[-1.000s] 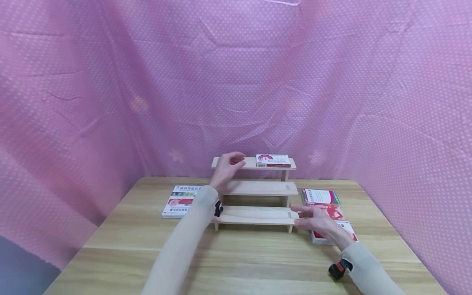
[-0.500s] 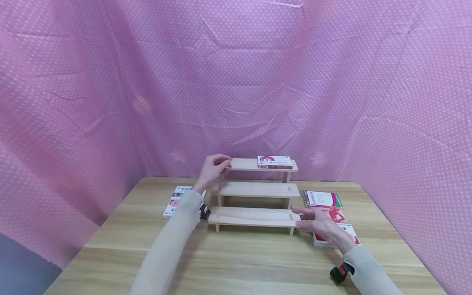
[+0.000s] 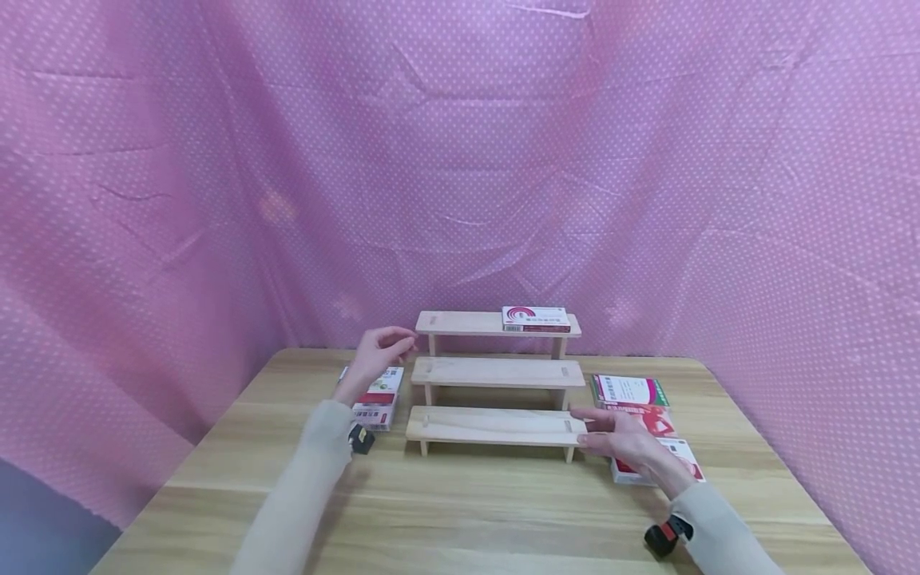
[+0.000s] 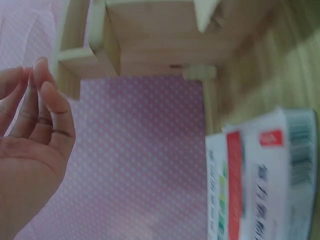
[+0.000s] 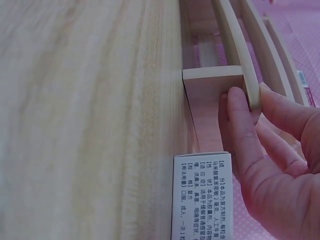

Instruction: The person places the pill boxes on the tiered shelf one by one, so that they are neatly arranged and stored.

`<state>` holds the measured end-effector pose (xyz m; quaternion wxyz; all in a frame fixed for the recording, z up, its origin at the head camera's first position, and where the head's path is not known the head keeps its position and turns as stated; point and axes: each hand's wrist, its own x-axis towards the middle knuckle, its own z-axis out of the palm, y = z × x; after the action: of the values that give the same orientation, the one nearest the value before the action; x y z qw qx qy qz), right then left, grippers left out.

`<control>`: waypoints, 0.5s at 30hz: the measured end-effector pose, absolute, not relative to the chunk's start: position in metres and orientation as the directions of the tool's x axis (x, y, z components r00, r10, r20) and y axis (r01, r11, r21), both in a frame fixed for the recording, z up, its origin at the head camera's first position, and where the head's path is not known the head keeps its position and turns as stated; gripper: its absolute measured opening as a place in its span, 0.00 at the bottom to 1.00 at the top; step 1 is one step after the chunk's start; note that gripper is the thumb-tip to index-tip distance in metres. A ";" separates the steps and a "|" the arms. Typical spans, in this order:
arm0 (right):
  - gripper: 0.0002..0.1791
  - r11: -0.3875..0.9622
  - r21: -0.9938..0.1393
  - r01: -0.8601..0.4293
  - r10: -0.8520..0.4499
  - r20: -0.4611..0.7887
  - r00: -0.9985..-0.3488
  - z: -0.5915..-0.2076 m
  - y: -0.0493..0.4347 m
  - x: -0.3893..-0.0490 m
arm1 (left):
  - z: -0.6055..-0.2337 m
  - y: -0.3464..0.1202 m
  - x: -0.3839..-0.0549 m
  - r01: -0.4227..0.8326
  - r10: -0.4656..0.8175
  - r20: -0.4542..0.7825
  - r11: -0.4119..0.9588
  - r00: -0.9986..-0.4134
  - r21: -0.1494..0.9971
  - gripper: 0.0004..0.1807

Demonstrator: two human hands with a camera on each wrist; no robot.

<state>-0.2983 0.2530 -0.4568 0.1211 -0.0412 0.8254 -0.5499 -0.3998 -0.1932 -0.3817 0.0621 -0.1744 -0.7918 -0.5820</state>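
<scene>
A three-step wooden display rack (image 3: 496, 371) stands in the middle of the table. My left hand (image 3: 379, 355) hovers left of its upper steps, above the left-hand medicine boxes (image 3: 377, 399); in the left wrist view its fingers are loosely bent with nothing between them. My right hand (image 3: 621, 439) pinches the right end of the lowest step. In the right wrist view the thumb lies on top of that board and a finger (image 5: 242, 115) is underneath. On the top step, towards its right end, lies a white and dark-red medicine box (image 3: 535, 319).
Several medicine boxes lie right of the rack: a green and purple one (image 3: 628, 390) at the back, a red one (image 3: 652, 419), and a white and red one (image 3: 679, 457) partly behind my right hand. A pink dotted cloth (image 3: 460, 160) hangs behind the wooden table (image 3: 474, 511).
My left hand has moved left and down, away from the top step to beside the rack. The right hand keeps its place at the lowest step.
</scene>
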 end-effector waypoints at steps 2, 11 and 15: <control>0.34 0.393 -0.917 0.065 -0.204 -0.156 -0.966 -0.456 0.253 -0.299 | -0.386 -0.201 -0.399 0.353 0.222 0.298 0.275 -0.928 0.894 0.18; 0.34 0.375 -0.924 0.069 -0.200 -0.154 -0.968 -0.457 0.253 -0.301 | -0.403 -0.226 -0.394 0.340 0.250 0.267 0.328 -0.931 0.881 0.18; 0.34 0.395 -0.915 0.079 -0.185 -0.164 -0.969 -0.457 0.252 -0.300 | -0.411 -0.238 -0.389 0.307 0.271 0.219 0.344 -0.937 0.888 0.21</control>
<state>-0.2996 0.2521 -0.4567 0.1201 -0.0318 0.8264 -0.5493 -0.3886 -0.2385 -0.4109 0.0161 -0.1763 -0.8196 -0.5449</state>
